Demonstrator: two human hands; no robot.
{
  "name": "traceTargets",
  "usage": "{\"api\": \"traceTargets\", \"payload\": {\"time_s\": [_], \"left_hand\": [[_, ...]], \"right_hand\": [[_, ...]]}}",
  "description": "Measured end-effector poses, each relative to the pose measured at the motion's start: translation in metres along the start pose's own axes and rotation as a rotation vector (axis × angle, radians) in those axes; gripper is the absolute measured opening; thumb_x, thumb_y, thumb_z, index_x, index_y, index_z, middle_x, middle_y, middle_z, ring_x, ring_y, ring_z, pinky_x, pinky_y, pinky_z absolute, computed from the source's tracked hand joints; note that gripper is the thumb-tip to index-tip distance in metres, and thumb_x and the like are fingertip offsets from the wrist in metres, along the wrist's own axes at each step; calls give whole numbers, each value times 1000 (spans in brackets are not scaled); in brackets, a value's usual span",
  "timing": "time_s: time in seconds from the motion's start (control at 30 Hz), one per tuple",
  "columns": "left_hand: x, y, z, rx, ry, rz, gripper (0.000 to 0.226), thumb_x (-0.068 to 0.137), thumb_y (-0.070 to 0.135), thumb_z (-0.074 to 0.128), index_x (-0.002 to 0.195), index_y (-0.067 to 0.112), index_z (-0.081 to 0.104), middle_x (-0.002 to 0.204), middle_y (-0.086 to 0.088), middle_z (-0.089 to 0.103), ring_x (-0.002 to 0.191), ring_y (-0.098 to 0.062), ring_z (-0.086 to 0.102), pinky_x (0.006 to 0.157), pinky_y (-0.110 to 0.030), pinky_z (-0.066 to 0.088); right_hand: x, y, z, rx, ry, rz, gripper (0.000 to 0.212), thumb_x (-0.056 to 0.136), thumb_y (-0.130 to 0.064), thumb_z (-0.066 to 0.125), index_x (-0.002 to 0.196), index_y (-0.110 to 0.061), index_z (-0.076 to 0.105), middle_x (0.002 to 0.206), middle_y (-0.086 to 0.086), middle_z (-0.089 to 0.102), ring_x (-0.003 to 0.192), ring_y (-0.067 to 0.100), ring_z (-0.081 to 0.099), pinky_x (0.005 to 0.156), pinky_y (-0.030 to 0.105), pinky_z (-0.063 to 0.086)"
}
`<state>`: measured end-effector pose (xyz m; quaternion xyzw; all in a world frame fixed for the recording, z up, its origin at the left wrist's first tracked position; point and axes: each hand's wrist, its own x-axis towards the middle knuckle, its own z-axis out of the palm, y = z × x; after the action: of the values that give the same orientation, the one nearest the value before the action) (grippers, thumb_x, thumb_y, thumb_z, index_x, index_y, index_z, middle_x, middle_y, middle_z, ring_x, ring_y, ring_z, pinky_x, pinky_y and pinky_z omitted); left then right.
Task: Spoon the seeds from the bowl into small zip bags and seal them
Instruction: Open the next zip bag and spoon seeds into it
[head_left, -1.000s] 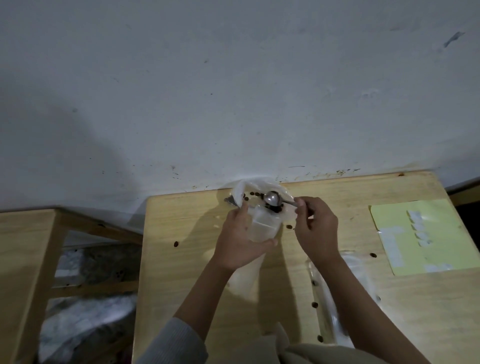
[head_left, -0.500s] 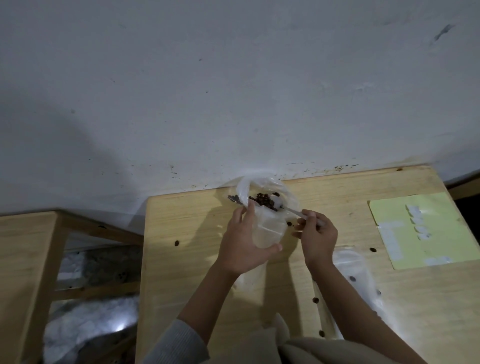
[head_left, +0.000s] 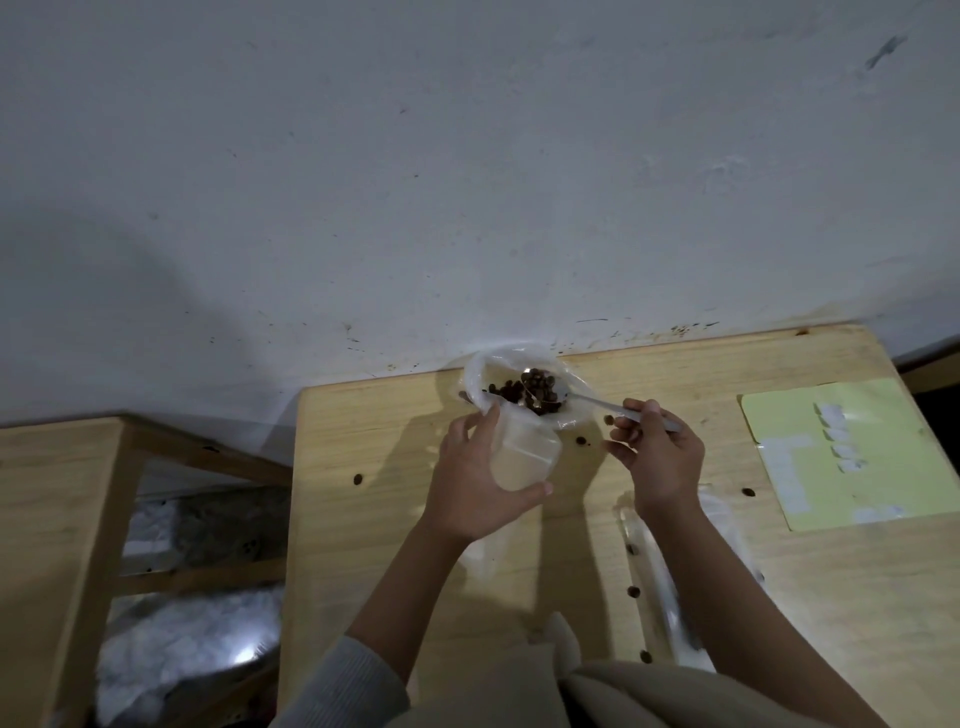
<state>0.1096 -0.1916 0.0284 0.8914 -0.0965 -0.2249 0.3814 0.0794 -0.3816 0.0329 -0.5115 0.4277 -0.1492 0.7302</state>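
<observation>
A white bowl (head_left: 475, 376) lined with clear plastic stands at the table's back edge by the wall, with dark brown seeds (head_left: 524, 395) in it. My left hand (head_left: 475, 483) grips a small clear zip bag (head_left: 522, 454) just in front of the bowl, its mouth tipped toward the bowl. My right hand (head_left: 657, 457) pinches the handle of a metal spoon (head_left: 592, 401), whose head lies among the seeds. More clear bags (head_left: 660, 587) lie on the table under my right forearm.
The wooden table (head_left: 374, 519) has loose seeds scattered on it, such as one seed (head_left: 358, 478) at the left. A yellow sheet (head_left: 852, 447) with white labels lies at the right. A second wooden table (head_left: 57, 493) stands to the left across a gap.
The spoon's head has gone from above the bag's mouth down into the bowl among the seeds. My right hand has shifted slightly right. My left hand keeps its hold on the bag.
</observation>
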Motion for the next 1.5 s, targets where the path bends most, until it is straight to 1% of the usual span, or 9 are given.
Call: {"api": "traceTargets", "payload": {"time_s": [0.1,0.47,0.67,0.83,0.9,0.97,1.13,1.33,1.5], "left_hand": [[-5,1,-1,31,56,27,106,63,57,77,148,36,18,134,4,30,125,-15,29,100,-30,33],[-19,8,1,48,204,89,102,60,53,74,146,38,23,122,7,36,109,-15,30,97,-35,36],[-22,2,5,68,199,49,99,62,50,78,145,35,24,121,7,34,110,-16,29,95,-35,36],[-20,-5,7,45,170,16,101,63,50,78,147,32,23,124,5,36,113,-15,29,98,-37,38],[-15,-7,7,41,155,8,102,64,51,78,147,31,23,128,4,37,115,-16,28,99,-37,37],[-10,-8,7,33,140,4,101,64,52,77,147,32,23,132,5,37,117,-16,28,99,-36,36],[3,-8,5,17,116,18,99,63,53,76,146,39,22,133,9,38,114,-15,30,99,-40,37],[6,-8,5,17,96,32,101,61,58,73,147,36,24,133,11,39,116,-14,30,103,-41,34],[3,-10,4,31,95,29,101,61,58,74,147,34,25,132,10,39,114,-15,30,97,-37,36]], "right_hand": [[-6,-17,-6,9,-59,-44,27,100,-19,45,88,-5,66,67,7,58,55,11,59,56,28,56],[-45,-42,-25,-261,-318,-360,25,98,-10,47,85,-12,69,67,9,60,54,17,59,57,30,57],[-37,-32,-22,-245,-202,-424,22,98,-13,48,89,-15,68,70,7,63,57,13,61,58,27,55],[-14,0,-11,-416,-132,-428,18,97,-18,51,99,-15,68,77,2,67,67,5,64,64,31,55],[-7,12,-4,-470,-125,-429,19,97,-18,52,104,-12,68,79,-3,67,71,3,65,64,23,53],[-1,21,3,-505,-120,-418,20,97,-18,51,105,-12,68,80,-4,67,75,8,65,63,16,50],[10,37,17,-411,-96,-206,21,97,-17,49,95,-16,69,75,3,69,72,18,65,73,38,55],[10,34,26,-390,-154,-83,23,97,-15,49,93,-10,71,73,7,68,56,13,56,51,22,46],[6,25,25,-208,-77,53,28,99,-20,48,85,-16,71,75,5,68,53,13,51,54,26,44]]}}
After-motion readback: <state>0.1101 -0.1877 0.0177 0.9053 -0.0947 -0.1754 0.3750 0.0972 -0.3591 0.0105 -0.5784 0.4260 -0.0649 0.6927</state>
